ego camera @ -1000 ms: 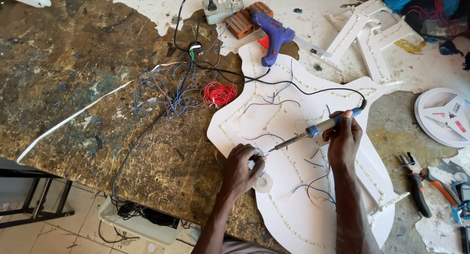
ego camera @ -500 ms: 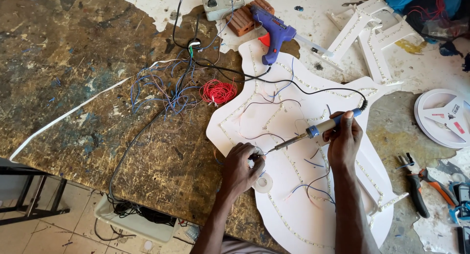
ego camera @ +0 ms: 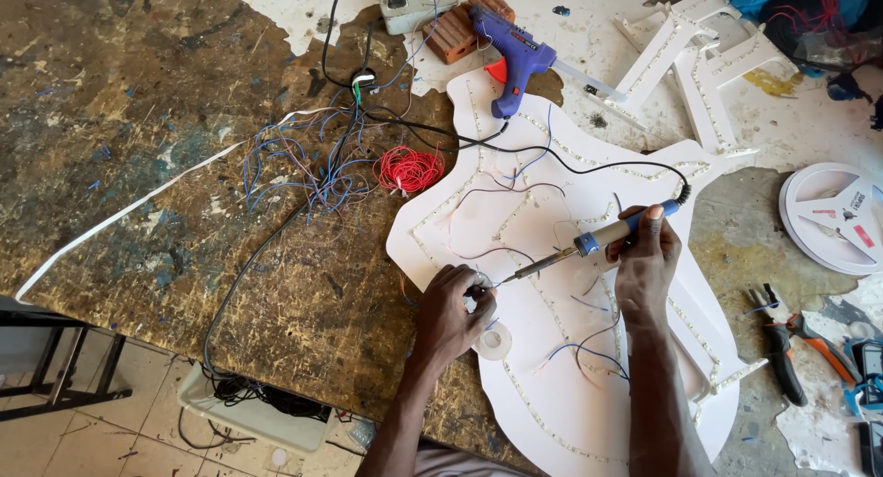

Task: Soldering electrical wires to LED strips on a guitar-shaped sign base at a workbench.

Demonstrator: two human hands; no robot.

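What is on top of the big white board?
On the white board lie light strips, thin wires, a tape roll and both hands. What the left hand pinches is hidden.

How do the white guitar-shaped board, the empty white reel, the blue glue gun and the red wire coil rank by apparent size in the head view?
1. white guitar-shaped board
2. empty white reel, partly cut off by the frame edge
3. blue glue gun, close to the reel
4. red wire coil

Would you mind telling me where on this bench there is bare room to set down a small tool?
The worn tabletop left of the blue wire tangle is bare, save a white strip. Also free: the wood below the red wire coil, crossed by one black cable. Crowded: the white board, under both hands, and around the glue gun.
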